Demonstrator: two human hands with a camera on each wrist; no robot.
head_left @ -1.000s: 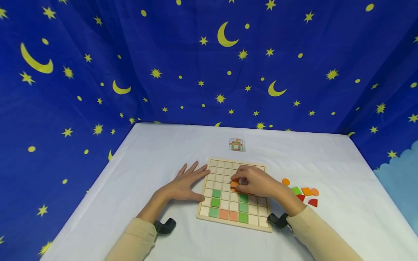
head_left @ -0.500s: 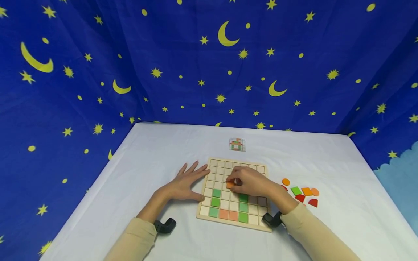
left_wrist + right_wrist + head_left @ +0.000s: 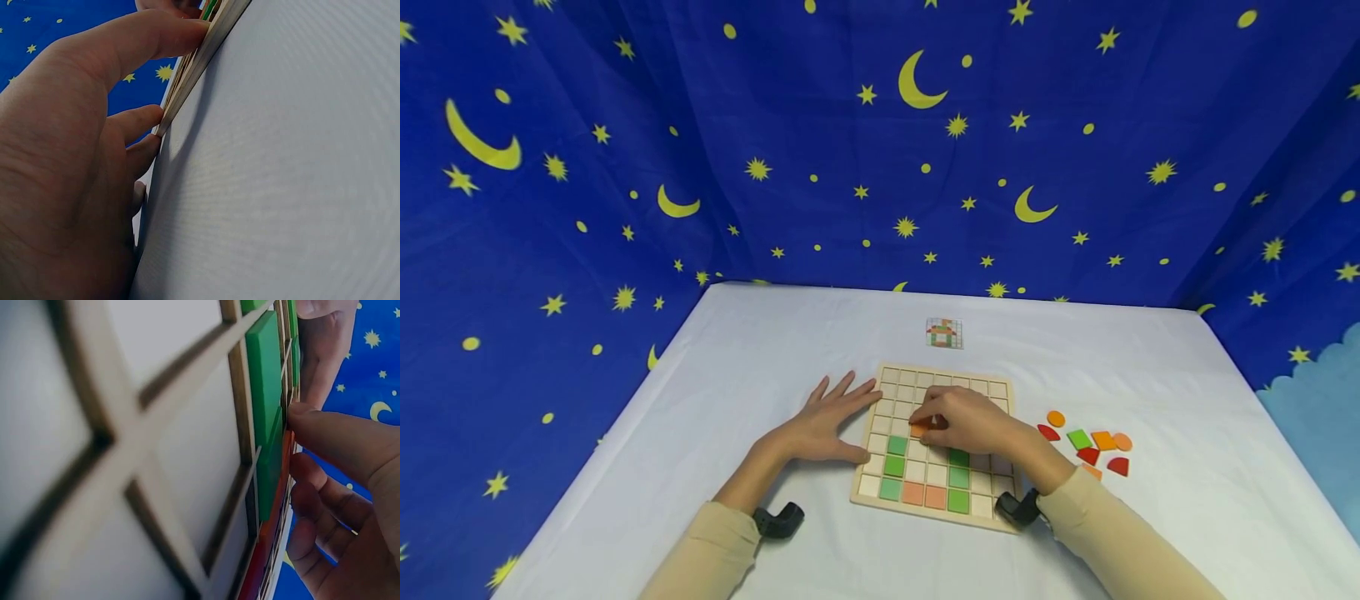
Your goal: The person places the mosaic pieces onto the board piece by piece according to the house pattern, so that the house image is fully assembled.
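A wooden grid board [image 3: 874, 433] lies on the white table with several green tiles [image 3: 895, 465] and two salmon tiles [image 3: 924, 495] set in its cells. My right hand [image 3: 973, 418] is over the middle of the board, pinching a small orange tile [image 3: 919, 429] between thumb and fingers, low over the cells. The right wrist view has its thumb [image 3: 337, 437] close to the board, beyond a raised green tile [image 3: 265, 369]. My left hand [image 3: 827, 423] is spread at the left edge, thumb and fingertips touching the frame. Part of the board is hidden under the right hand.
Right of the board lie loose pieces: an orange disc [image 3: 1056, 418], a salmon disc [image 3: 1122, 442], a green square [image 3: 1079, 439], an orange square [image 3: 1103, 440] and red quarter-rounds [image 3: 1117, 466]. A picture card [image 3: 943, 333] with a grid design lies behind the board.
My right hand has slid left across the board with the orange tile, uncovering a red quarter-round and an orange piece by the forearm. The left hand stays in place.
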